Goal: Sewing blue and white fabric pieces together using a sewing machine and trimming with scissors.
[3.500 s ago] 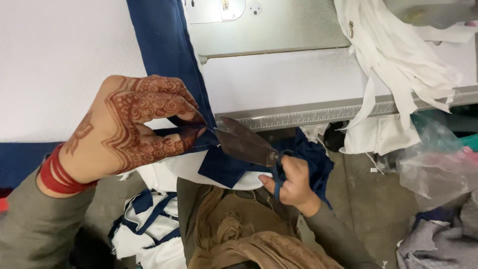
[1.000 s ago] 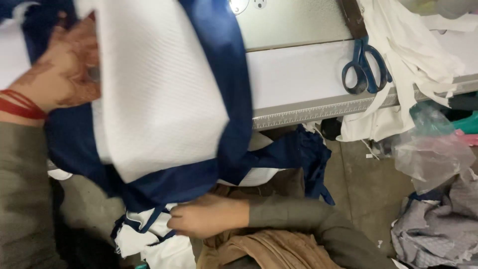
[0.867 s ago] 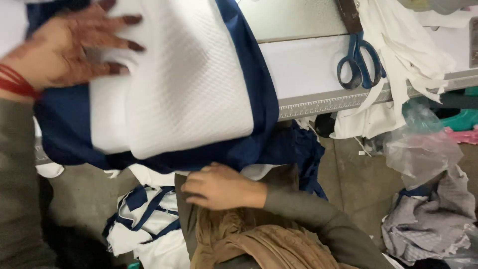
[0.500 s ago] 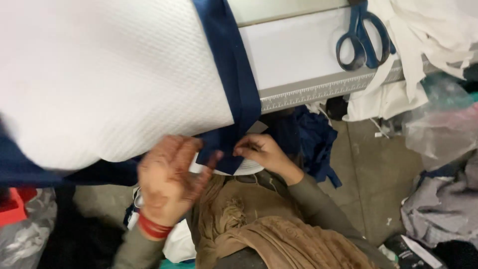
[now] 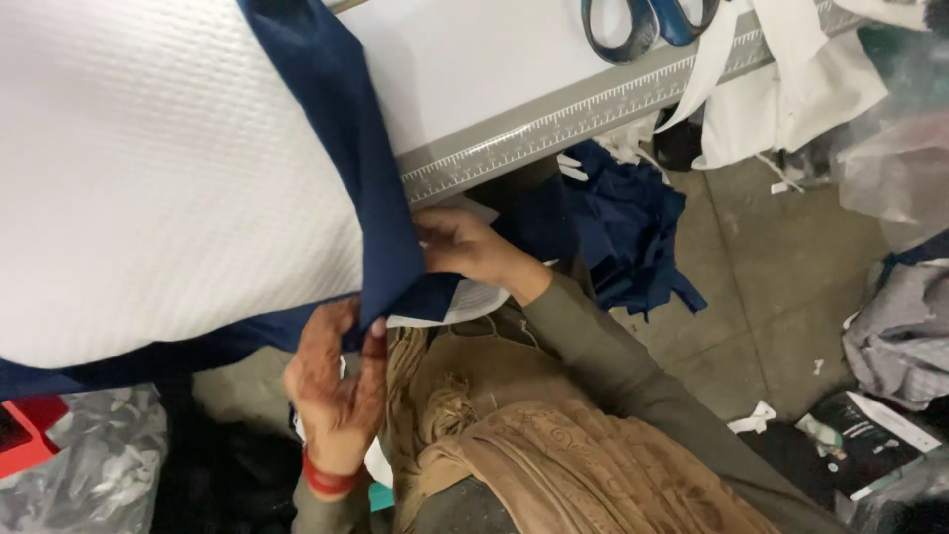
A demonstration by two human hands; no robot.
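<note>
A large white textured fabric piece (image 5: 158, 178) with a navy blue border (image 5: 346, 138) drapes over the table edge toward my lap. My left hand (image 5: 336, 381), decorated with henna and wearing red bangles, pinches the navy border at its lower corner. My right hand (image 5: 465, 245) grips the same navy border just under the table edge, beside the corner. Both hands hold the cloth close together above my brown garment.
Blue-handled scissors (image 5: 643, 20) lie on the white table (image 5: 494, 69), whose front edge carries a ruler strip. White cloth strips (image 5: 781, 89) hang at the right. Navy scraps (image 5: 623, 218) lie under the table. Plastic bags and grey cloth (image 5: 905, 316) cover the floor at right.
The fabric has been turned and spread across the table. My left hand came down from the cloth's top to its lower corner, and my right hand rose to grip the navy border.
</note>
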